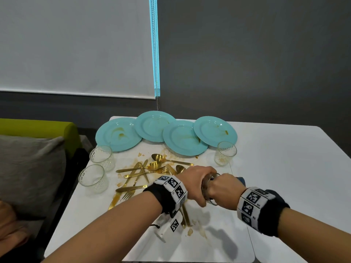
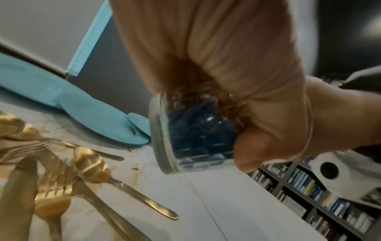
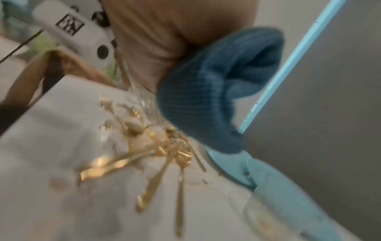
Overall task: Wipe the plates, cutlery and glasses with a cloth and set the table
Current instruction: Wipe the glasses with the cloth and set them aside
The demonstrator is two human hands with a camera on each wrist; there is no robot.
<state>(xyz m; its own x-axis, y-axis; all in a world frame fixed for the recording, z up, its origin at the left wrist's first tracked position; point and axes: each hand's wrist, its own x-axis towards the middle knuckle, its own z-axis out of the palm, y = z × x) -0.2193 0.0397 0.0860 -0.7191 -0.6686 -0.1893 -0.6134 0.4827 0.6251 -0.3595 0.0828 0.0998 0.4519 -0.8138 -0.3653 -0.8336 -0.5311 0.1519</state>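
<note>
My left hand (image 1: 195,182) grips a clear glass (image 1: 206,188) held on its side above the table. My right hand (image 1: 223,186) holds a blue cloth (image 1: 241,180) and pushes it into the glass's mouth. In the left wrist view the cloth (image 2: 198,130) shows through the glass (image 2: 164,138), below my left hand (image 2: 206,57). The right wrist view shows the cloth (image 3: 216,89) bunched under my right hand (image 3: 164,40). Several stained teal plates (image 1: 182,137) lie at the back. Gold cutlery (image 1: 148,171) is piled in the middle.
Three more glasses stand on the white table (image 1: 284,168): two at the left (image 1: 102,157) (image 1: 94,178), one at the right (image 1: 225,153). Sauce smears (image 1: 197,228) mark the table. A green sofa with a grey cushion (image 1: 32,168) is left. A bookshelf (image 2: 309,187) stands beyond.
</note>
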